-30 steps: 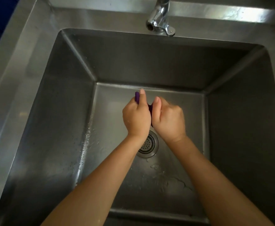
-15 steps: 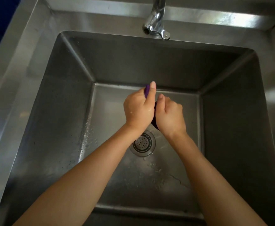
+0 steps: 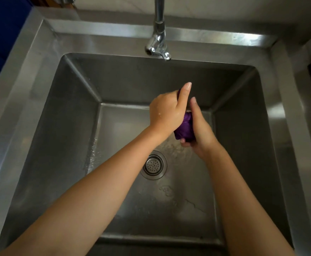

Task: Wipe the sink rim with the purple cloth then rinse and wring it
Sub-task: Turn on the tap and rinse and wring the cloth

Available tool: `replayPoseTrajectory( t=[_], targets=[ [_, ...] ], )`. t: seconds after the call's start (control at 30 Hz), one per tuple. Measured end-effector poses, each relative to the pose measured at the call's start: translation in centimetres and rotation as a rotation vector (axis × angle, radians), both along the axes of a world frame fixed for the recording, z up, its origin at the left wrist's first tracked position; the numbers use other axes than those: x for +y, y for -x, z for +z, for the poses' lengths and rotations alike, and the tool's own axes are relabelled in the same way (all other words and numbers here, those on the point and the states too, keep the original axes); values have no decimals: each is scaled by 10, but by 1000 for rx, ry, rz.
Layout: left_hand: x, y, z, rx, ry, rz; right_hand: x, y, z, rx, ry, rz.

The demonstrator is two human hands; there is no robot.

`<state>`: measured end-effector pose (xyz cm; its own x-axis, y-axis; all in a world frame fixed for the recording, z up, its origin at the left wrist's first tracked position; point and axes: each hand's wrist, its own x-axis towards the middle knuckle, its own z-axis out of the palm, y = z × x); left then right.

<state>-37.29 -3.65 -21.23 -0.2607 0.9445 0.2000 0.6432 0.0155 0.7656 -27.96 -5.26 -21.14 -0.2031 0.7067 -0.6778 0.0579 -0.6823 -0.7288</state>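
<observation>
The purple cloth [image 3: 185, 129] is bunched into a tight wad, held over the middle of the steel sink basin [image 3: 68, 145]. My left hand [image 3: 166, 109] grips its upper end, thumb pointing up. My right hand [image 3: 200, 132] is wrapped around its lower end from the right, fingers curled under it. Both hands are wet and pressed close together. Most of the cloth is hidden inside the two fists. The sink rim [image 3: 114, 31] runs around the basin. No water runs from the tap [image 3: 157, 46].
The round drain strainer [image 3: 153, 165] lies below my hands, with water drops and wet streaks on the basin floor. A pale wall stands behind the tap. A dark blue surface shows at the far left.
Both hands have risen and shifted slightly right with the cloth. More of the purple wad now shows between them, and my right hand has rolled under it.
</observation>
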Motion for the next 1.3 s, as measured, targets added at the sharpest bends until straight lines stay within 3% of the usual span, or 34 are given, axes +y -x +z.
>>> replayPoseTrajectory(
  t=[0.13, 0.43, 0.93, 1.03, 1.17, 1.3],
  targets=[
    [2, -7, 6, -27, -108, 17, 7, -10, 13, 171, 38, 98],
    [6, -19, 35, 5, -162, -30, 7, -21, 40, 184, 79, 26],
    [-19, -3, 41, 89, -155, -217, -26, -7, 44, -86, -132, -59],
    [-28, 0, 38, 77, -56, -244, -37, -9, 37, -154, -144, -84],
    [-41, 10, 25, 40, 118, -240, -55, -27, 31, -87, -93, 25],
    [-41, 9, 38, -38, 302, -265, -73, -46, 60, -109, -203, 138]
  ],
)
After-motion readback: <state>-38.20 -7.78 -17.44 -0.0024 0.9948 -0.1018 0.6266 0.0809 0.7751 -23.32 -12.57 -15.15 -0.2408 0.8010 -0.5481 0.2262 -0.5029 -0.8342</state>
